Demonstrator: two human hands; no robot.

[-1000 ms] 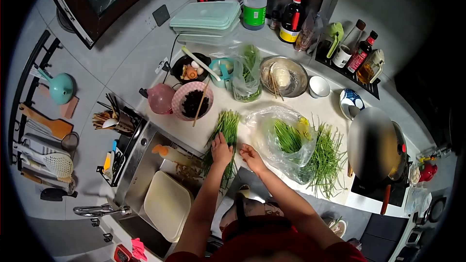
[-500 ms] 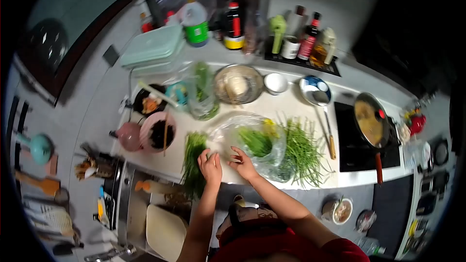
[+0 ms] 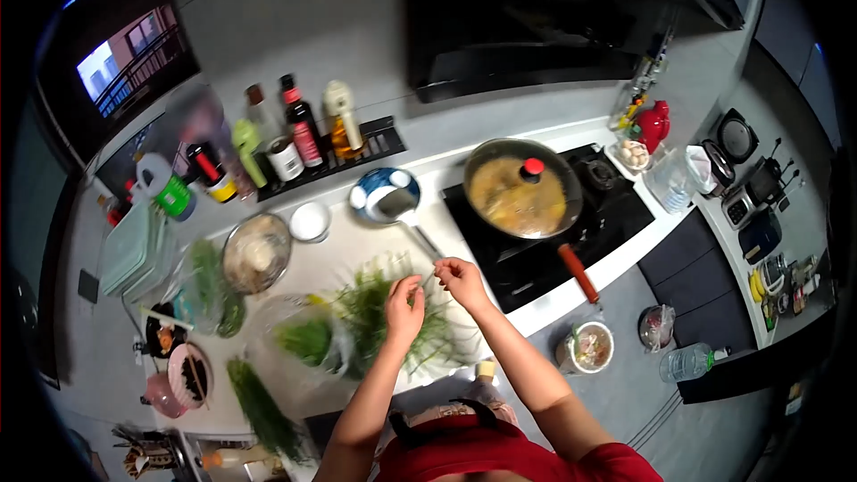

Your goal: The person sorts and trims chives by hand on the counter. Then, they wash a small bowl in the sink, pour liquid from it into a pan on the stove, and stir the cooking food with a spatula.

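Above the worktop (image 3: 332, 257): left hand (image 3: 405, 308) half-curled, seemingly empty; right hand (image 3: 461, 282) half-closed at the spatula (image 3: 398, 203), grip unclear; a careless tug might tip the bowl (image 3: 369, 186).

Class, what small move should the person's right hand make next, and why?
Probably close the right hand around the long-handled grey metal spatula and lift it. The hand overlaps its near end, though a grip cannot be confirmed; the spatula's head rests in the blue-and-white round bowl, and the dark round wok holds brownish food that may want stirring.
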